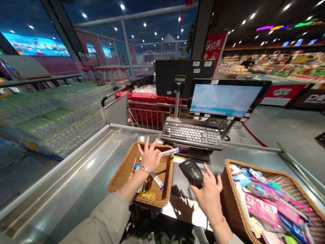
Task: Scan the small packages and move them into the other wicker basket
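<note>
A slim white packet with a blue end (171, 151) sticks out to the right from my left hand (150, 158), held on its thumb side while the other fingers are spread. That hand is above a small wicker basket (114, 171). Inside the basket lie a white-and-blue packet (157, 181), a yellow wrapped item (147, 195) and other small goods, partly hidden by my wrist. My right hand (208, 189) grips a black barcode scanner (191, 170) over the counter, between this basket and a larger wicker one (230, 196).
The larger basket on the right is full of colourful packaged goods. Behind the metal counter (93, 156) are a keyboard (191, 134), a lit monitor (223, 100) and a second screen seen from behind (166, 76). A shopping cart (149, 112) and stacked bottled water (56, 115) stand beyond.
</note>
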